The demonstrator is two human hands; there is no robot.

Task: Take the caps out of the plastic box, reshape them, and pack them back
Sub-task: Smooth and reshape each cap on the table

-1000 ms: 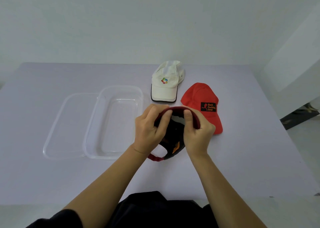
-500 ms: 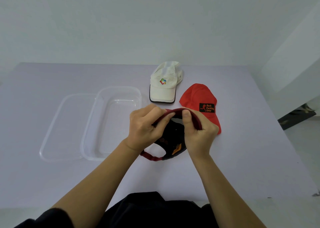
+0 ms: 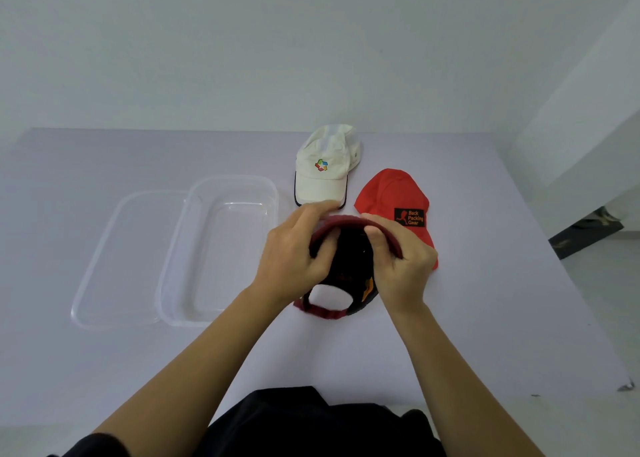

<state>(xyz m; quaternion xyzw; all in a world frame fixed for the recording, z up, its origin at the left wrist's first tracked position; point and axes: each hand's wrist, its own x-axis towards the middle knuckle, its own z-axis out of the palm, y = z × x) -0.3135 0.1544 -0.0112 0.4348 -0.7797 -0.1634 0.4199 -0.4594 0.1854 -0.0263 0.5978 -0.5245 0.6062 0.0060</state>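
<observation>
Fingers (image 3: 317, 214) of my left hand (image 3: 294, 252) have slid outward along the maroon brim (image 3: 346, 219) over the last second. They now lie flatter over its far left edge, while my right hand (image 3: 403, 266) keeps its pinch on the right side. Both hands are clamped on the black cap (image 3: 346, 274), close together, bowing the brim into an arch. I judge this cap's reshaping is under way and packing not begun: the plastic box (image 3: 273, 196) to my left holds no cap yet, and the white cap (image 3: 323, 169) and red cap (image 3: 391, 193) lie beyond. The black cap sits between box and red cap, brim pointing away from me, strap (image 3: 325, 313) toward me. Its long axis runs near to far across the surface (image 3: 138, 370).
</observation>
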